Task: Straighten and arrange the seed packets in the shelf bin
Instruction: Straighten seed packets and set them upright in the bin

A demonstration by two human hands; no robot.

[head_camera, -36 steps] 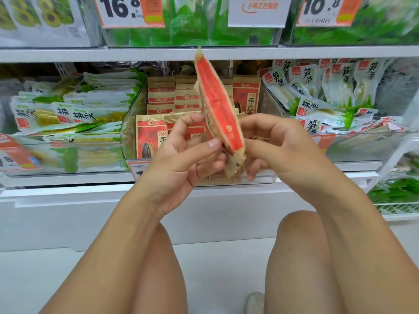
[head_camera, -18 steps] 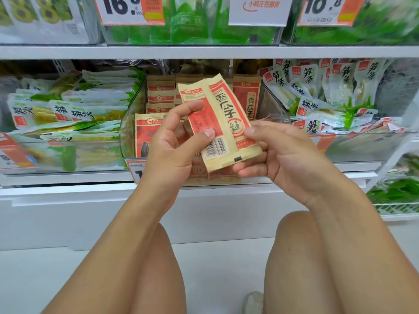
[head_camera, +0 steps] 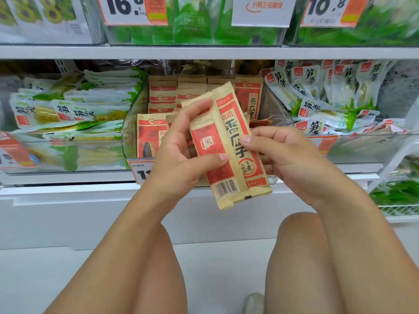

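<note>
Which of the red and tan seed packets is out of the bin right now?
The seed packet gripped by both the left hand and right hand, tilted, barcode showing. The others stand in the clear bin.

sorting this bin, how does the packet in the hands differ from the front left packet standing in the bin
The held packet is out of the clear bin, tilted, gripped by the left hand and right hand; the front-left packet stands upright inside, untouched. The held packet shows its barcode; the front-left packet shows a seed picture. Both are tan and red.

Head-worn camera looks forward and down, close to the shelf bin [head_camera: 130,132].
</note>
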